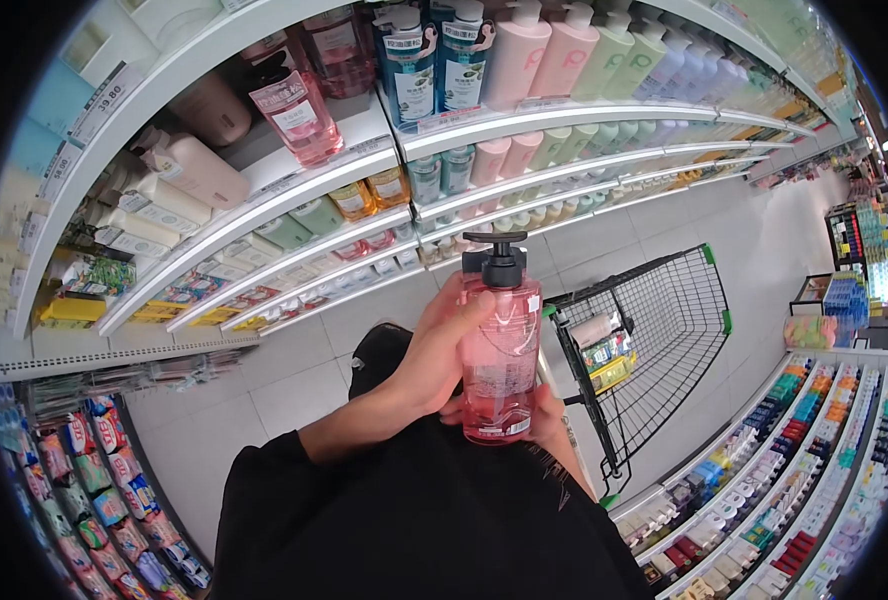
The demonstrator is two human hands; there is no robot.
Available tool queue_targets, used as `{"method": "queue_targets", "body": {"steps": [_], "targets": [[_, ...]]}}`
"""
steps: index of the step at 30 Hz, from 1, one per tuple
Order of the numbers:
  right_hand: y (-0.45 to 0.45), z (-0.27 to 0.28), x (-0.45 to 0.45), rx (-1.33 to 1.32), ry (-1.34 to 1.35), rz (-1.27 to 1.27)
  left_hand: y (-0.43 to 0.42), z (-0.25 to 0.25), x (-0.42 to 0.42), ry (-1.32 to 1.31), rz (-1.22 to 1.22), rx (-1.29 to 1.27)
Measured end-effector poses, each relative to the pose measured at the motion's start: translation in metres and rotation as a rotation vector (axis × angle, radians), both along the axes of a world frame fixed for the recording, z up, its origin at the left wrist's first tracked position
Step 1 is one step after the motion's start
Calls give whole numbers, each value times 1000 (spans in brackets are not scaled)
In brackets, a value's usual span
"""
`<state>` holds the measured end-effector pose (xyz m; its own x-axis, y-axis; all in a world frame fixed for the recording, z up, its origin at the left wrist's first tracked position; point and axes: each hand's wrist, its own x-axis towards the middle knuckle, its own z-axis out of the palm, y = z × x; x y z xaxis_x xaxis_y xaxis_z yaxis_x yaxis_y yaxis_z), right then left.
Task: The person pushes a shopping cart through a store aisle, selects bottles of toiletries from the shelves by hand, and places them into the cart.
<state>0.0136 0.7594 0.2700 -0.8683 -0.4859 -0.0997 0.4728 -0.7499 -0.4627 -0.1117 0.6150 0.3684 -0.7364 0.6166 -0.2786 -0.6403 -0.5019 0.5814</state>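
Note:
A clear pink pump bottle (501,365) with a black pump head stands upright in front of my chest, between both hands. My left hand (436,345) is closed round its upper left side, the thumb lying across the front near the shoulder. Low on the right side of the bottle, my right hand (547,414) grips it near the base; part of that hand is hidden behind it. Small print and a barcode show near the bottom of the bottle.
A black wire shopping cart (664,335) with green corners stands to my right, a few packages (604,352) in its seat end. Shelves of pump bottles (564,55) run ahead. A similar pink bottle (299,115) stands there. More stocked shelves (754,475) line the right; bagged goods (104,480) hang left.

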Motion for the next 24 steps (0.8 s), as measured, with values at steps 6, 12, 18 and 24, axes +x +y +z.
{"method": "queue_targets", "body": {"steps": [6,12,18,24], "targets": [[-10,4,-2,-82,5,-150,-8,2,1,439,-110,-286],[-9,21,-1,21,34,-149,-9,4,7,593,-116,-424],[-6,39,11,342,-1,-340,4,-5,20,678,27,-294],[-10,68,3,975,184,-566,-4,-3,25,729,-129,-468]]}}
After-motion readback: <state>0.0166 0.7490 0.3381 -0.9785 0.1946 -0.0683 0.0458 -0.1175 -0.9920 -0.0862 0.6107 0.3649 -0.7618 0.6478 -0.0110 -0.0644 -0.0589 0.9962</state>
